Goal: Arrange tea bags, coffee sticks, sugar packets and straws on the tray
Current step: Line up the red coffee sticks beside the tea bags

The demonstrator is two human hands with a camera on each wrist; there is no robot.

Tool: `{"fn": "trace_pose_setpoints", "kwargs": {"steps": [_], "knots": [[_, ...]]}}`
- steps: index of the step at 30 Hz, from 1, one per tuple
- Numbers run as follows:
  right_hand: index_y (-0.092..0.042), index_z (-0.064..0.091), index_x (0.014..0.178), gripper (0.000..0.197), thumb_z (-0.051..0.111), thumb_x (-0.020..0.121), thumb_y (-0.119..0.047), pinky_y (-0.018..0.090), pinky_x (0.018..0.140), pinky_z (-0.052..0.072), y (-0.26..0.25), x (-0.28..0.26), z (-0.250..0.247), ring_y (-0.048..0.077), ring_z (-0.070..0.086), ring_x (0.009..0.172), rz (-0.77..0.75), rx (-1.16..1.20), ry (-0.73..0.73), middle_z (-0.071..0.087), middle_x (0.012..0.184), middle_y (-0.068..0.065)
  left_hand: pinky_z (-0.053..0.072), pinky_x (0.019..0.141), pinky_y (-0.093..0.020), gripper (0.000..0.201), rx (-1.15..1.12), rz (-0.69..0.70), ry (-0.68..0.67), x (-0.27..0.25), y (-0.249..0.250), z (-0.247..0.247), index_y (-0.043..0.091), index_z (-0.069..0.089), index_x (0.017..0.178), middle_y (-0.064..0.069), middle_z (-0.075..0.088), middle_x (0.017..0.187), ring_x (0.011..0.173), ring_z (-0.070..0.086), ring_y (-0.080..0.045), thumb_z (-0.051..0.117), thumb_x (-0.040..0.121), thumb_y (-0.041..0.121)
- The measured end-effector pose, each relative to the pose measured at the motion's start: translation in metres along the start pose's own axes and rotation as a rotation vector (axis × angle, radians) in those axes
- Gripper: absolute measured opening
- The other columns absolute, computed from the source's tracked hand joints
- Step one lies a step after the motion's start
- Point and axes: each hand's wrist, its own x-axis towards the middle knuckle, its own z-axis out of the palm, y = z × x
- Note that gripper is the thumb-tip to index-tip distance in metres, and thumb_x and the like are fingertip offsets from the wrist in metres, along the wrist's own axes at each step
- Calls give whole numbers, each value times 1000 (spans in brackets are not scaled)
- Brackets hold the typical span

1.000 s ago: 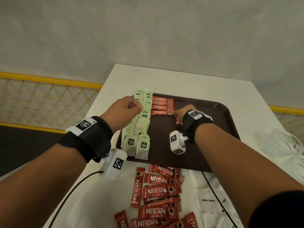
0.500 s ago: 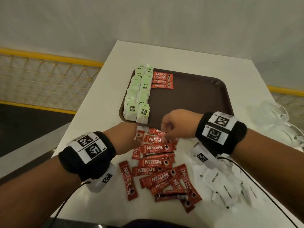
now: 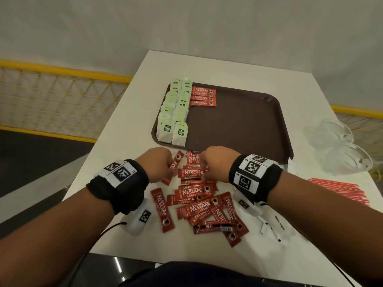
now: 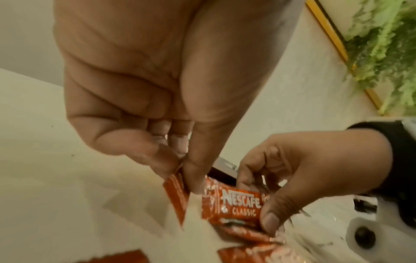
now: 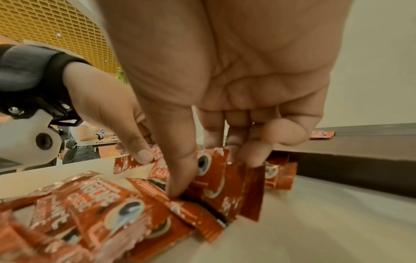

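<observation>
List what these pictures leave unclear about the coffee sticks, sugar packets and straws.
- Coffee sticks: head view, both hands cover the pile's far end, so the count is unclear.
- Left hand: it pinches a stick, but blur and the thumb hide most of it.
- Right hand: whether it holds one stick or several is blurred.
- Sugar packets: the right forearm covers most.
- Straws: the forearm hides their near ends.
- Tray: tea bag labels too small to read.

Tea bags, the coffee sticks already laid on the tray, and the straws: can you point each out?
tea bags [image 3: 174, 112], head view, middle of the green rows.
coffee sticks on the tray [image 3: 203, 96], head view, centre of the red stack.
straws [image 3: 339, 191], head view, middle of the red bundle.
</observation>
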Motion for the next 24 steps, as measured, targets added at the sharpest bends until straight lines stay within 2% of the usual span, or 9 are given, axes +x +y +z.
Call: {"fn": "trace_pose_setpoints", "kwargs": {"steps": [3,6,8,11,13,16,19,21,24], "knots": [[-17,62,101,28,72,82,-35,32,78,50,4,2,-1,20,60,92,-5,32,18,64,102,0,50,71,-34,19,-95,32,46,-4,-4,-8,10,66,92,-6,68,87,80,64,-23,58,96,27],[-20,62,97,22,73,81,-31,32,76,50,9,0,-4,18,61,89,-26,92,38,65,95,-4,43,64,-33,23,-154,110,189,-6,-1,-17,11,61,88,-5,61,82,72,57,-23,52,98,28],[-20,63,97,22,74,80,-31,30,75,49,11,-2,-10,16,60,87,-61,139,65,63,92,-6,36,59,-31,22,-209,150,216,-5,7,-21,13,53,83,-3,54,78,69,49,-20,49,100,26],[-20,66,99,25,76,79,-32,27,74,48,11,-3,-26,12,60,83,-128,177,88,63,89,-8,47,71,-36,13,-381,199,82,0,21,-25,13,53,102,-5,60,91,81,56,-23,46,101,23],[-21,68,97,24,77,78,-32,25,74,49,13,-1,-37,9,60,81,-152,195,115,64,88,-9,50,72,-38,12,-569,210,-28,3,29,-28,12,50,110,-7,61,97,85,60,-26,45,101,20],[-22,71,94,24,80,75,-34,22,72,49,22,4,-52,6,62,78,-148,233,156,67,86,-10,60,78,-39,24,-876,185,-137,6,38,-35,11,46,126,-11,63,113,99,69,-30,46,103,18],[-22,74,89,21,82,73,-33,21,70,48,32,8,-65,5,64,75,-137,313,182,70,82,-8,57,90,-47,36,-925,212,-191,18,40,-41,14,43,134,-12,63,123,107,68,-28,52,101,26],[-23,75,90,22,83,72,-32,23,73,50,38,14,-73,5,64,79,-140,337,203,71,84,-9,58,87,-38,36,-880,259,-204,29,39,-44,11,47,132,-16,66,120,99,70,-22,53,100,27],[-20,76,92,22,82,73,-29,24,78,51,50,22,-81,4,64,81,-125,414,278,71,86,-9,54,67,-21,28,-817,306,-140,45,35,-53,12,58,122,-10,72,109,87,67,-12,56,99,28]]}}
